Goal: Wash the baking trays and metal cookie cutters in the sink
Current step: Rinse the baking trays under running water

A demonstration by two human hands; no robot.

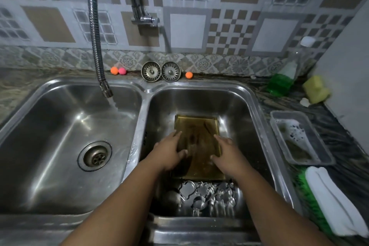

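A gold-brown baking tray (pixel 196 128) lies flat in the right basin of a steel double sink (pixel 245 94). My left hand (pixel 169 151) grips the tray's left edge and my right hand (pixel 227 153) grips its right edge, thumbs resting on the tray's surface. Several metal cookie cutters (pixel 209 195) sit in a heap on the basin floor just in front of the tray, between my forearms. A grey baking tray (pixel 299 138) holding suds and dirty water stands on the counter to the right of the sink.
The flexible tap hose (pixel 95 46) runs water into the left basin (pixel 60 146). Two sink strainers (pixel 160 71) and small coloured balls (pixel 117 70) line the back ledge. A green soap bottle (pixel 281 82), yellow sponge (pixel 316 89), green brush (pixel 311 203) and white cloth (pixel 333 199) are on the right counter.
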